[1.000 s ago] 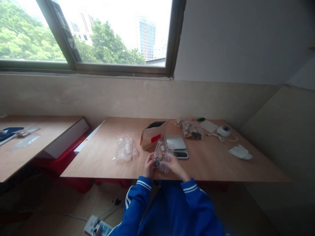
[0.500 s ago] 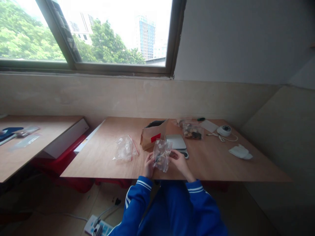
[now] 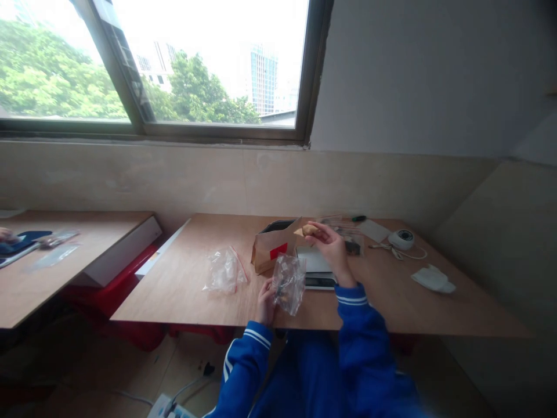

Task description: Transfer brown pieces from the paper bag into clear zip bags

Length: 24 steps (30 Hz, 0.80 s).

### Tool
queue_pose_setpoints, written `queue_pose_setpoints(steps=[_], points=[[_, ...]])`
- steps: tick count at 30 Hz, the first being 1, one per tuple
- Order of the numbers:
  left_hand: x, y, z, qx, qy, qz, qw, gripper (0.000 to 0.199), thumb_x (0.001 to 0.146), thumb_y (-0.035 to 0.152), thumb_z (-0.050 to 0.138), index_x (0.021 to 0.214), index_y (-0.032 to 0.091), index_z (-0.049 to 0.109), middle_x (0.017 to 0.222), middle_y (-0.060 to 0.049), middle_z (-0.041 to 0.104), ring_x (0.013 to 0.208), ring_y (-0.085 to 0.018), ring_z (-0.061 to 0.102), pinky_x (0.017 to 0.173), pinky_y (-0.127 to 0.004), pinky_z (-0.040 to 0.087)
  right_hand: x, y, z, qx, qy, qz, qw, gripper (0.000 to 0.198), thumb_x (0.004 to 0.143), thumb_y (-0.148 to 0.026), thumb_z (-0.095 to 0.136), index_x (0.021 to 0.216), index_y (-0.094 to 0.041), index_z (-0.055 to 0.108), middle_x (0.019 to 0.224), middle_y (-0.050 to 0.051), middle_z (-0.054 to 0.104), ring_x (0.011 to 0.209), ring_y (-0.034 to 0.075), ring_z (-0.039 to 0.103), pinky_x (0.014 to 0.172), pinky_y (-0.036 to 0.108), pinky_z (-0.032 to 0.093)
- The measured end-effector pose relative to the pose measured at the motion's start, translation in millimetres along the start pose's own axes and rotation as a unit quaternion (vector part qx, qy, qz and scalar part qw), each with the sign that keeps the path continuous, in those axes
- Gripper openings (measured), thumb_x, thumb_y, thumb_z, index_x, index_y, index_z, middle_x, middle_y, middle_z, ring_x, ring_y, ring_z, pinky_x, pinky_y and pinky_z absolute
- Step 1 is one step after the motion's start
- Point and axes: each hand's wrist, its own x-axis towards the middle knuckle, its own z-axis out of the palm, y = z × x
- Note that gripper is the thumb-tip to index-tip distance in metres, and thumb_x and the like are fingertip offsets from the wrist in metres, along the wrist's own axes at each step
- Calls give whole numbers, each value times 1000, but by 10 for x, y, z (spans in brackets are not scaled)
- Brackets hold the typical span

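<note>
Lump (image 3: 310, 230), kind unclear, in right hand (image 3: 333, 246).

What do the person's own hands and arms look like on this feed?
The left hand and right hand are ungloved. Both the left sleeve and right sleeve are long and blue, with white stripes around the cuffs; white stripes also mark the left sleeve's outer side.

Tan lump (image 3: 310, 230) near open pouch (image 3: 264, 249), beyond crinkled clear bag (image 3: 290, 280)
</note>
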Motion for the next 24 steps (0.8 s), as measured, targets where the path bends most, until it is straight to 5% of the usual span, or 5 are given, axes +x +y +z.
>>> queue_pose_setpoints(steps=[4, 9, 24], points=[[-18, 13, 13, 12, -4, 9, 1000, 32, 62, 24, 67, 93, 18, 62, 85, -6, 65, 70, -18, 60, 61, -29, 46, 347, -85, 366, -16, -10, -59, 998, 41, 69, -35, 73, 107, -21, 64, 92, 4, 69, 79, 17, 65, 77, 31, 53], [-35, 37, 28, 16, -6, 7, 1000, 28, 62, 22, 65, 90, 20, 63, 82, -5, 65, 68, -19, 59, 60, -30, 45, 412, 105, 628, -49, -26, -100, 993, 35, 73, -35, 70, 105, -22, 63, 100, 5, 66, 81, 17, 65, 78, 31, 53], [-56, 47, 58, 0, 0, 9, 1000, 31, 58, 21, 67, 89, 17, 63, 79, -4, 66, 67, -16, 60, 59, -26, 44, 428, 218, 466, 25, -154, -18, 988, 41, 68, -35, 74, 106, -21, 65, 95, 4, 71, 88, 19, 66, 82, 33, 53]])
